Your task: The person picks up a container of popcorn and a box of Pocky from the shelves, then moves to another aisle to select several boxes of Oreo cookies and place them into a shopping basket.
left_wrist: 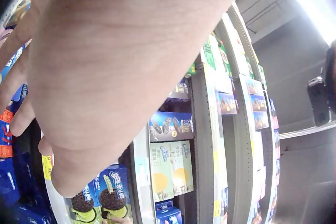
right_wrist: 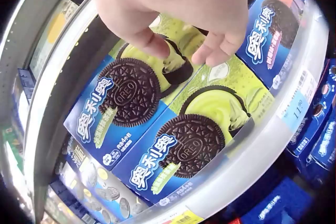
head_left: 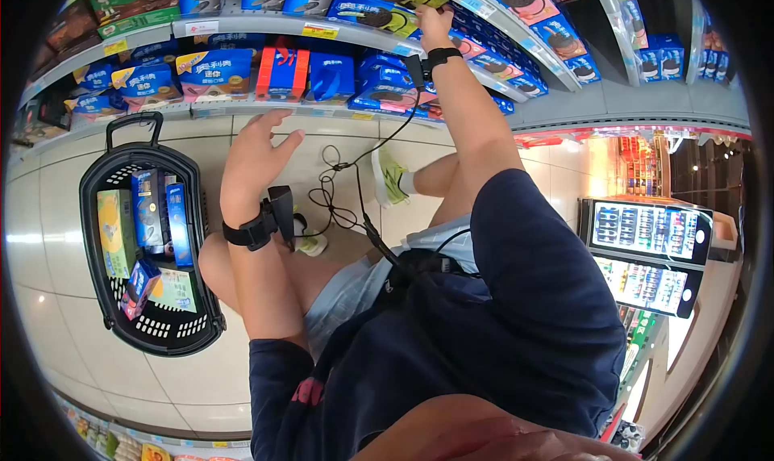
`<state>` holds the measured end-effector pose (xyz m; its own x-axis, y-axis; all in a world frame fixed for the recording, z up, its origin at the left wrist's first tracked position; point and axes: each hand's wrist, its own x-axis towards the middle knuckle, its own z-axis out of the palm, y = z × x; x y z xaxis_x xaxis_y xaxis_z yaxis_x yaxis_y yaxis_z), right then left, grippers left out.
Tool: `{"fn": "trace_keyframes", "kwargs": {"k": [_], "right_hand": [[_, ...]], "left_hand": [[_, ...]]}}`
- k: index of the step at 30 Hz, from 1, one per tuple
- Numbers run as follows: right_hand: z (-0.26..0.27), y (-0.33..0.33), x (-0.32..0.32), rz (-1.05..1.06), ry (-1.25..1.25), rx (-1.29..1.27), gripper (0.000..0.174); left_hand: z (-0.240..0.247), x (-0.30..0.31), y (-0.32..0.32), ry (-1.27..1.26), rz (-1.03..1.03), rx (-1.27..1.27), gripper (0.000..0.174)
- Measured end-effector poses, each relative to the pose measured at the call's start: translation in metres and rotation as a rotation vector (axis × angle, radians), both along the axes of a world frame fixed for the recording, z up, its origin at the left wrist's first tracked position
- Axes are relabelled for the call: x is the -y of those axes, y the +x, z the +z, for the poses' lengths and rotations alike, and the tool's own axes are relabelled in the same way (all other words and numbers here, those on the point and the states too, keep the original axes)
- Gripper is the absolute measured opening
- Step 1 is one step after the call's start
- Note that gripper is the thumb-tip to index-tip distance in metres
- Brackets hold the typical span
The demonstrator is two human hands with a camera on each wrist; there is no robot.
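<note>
My right hand (head_left: 435, 25) reaches to the upper shelf, over the green and blue Oreo cookie boxes (head_left: 375, 16). In the right wrist view its thumb and bent fingers (right_wrist: 218, 49) stand apart, with fingertips right at the printed front of one cookie box (right_wrist: 128, 92). A second green cookie box (right_wrist: 194, 134) lies beside it. My left hand (head_left: 262, 158) hangs between the basket and the lower shelf, thumb spread from the fingers and nothing in it. The left wrist view shows mostly the heel of that hand (left_wrist: 105, 71).
A black shopping basket (head_left: 95, 300) with several boxes stands on the floor at left. Blue packs (head_left: 214, 74) and a red and blue box (head_left: 282, 74) fill the lower shelf. Loose cables (head_left: 326, 191) hang between my arms. A lit display cabinet (head_left: 645, 229) stands at right.
</note>
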<state>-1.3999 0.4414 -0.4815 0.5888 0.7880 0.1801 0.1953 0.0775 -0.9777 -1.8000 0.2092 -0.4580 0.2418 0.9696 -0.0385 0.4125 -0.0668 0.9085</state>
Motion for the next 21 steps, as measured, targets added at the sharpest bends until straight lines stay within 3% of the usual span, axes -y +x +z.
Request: {"fn": "trace_keyframes", "kwargs": {"k": [7, 13, 17, 18, 21], "right_hand": [[0.007, -0.003, 0.014, 0.093, -0.071, -0.136, 0.069], [0.024, -0.013, 0.038, 0.179, -0.204, -0.08, 0.076], [0.019, -0.009, 0.029, 0.202, -0.223, -0.045, 0.06], [0.019, -0.011, 0.028, 0.173, -0.202, -0.079, 0.05], [0.016, -0.014, 0.023, 0.18, -0.226, -0.062, 0.047]], "left_hand": [[-0.007, -0.007, -0.001, 0.038, -0.009, 0.006, 0.047], [0.011, -0.003, 0.011, -0.022, 0.01, -0.036, 0.049], [0.01, -0.001, 0.018, -0.01, -0.026, -0.064, 0.048], [0.01, -0.001, 0.019, -0.014, -0.032, -0.077, 0.048], [0.002, -0.001, 0.02, 0.035, -0.024, -0.069, 0.048]]}}
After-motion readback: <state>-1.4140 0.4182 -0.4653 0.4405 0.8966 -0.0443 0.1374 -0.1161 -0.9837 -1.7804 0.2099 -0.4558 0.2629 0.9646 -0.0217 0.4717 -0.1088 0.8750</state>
